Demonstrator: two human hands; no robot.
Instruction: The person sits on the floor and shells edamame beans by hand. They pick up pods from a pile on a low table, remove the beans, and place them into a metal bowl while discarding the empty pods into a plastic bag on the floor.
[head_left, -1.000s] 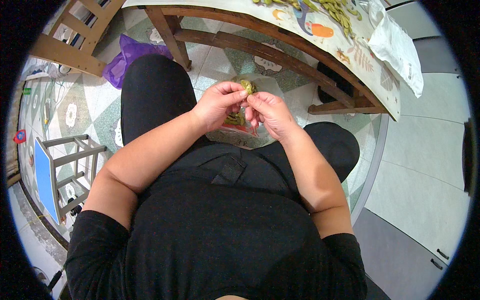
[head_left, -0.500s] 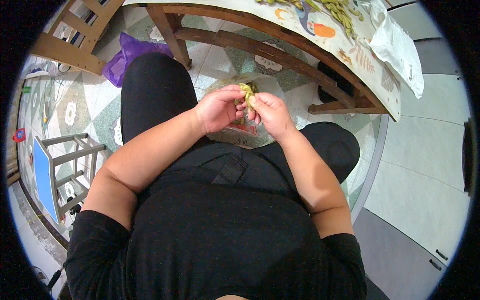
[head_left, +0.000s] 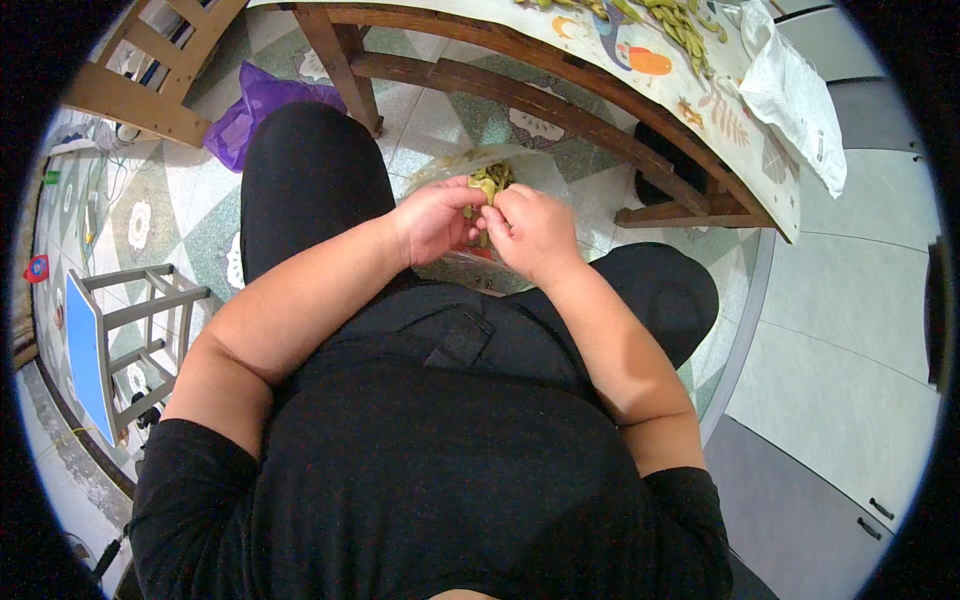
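Between my knees, my left hand [head_left: 437,222] and my right hand [head_left: 537,232] meet, fingertips pinched together on a yellow-green bean pod [head_left: 487,187]. My left thumb and fingers grip it from one side, and my right fingers close over its other end, hiding part of it. Just beneath the hands a clear plastic bag [head_left: 540,165] stands open on the floor, with more greenish pods or shells [head_left: 500,175] showing inside. On the table ahead lies a heap of green bean pods [head_left: 682,30].
A wooden table [head_left: 480,92] with a patterned cloth spans the front; a white plastic bag [head_left: 800,110] hangs over its right corner. At left are a purple bag [head_left: 262,105], a blue-topped stool [head_left: 90,355] and a wooden chair [head_left: 140,105]. Pale cabinets [head_left: 840,300] stand at right.
My right hand has rolled over, its back now turned up and its fingers curled over the pod. My left hand has barely shifted. More of the bag's contents shows.
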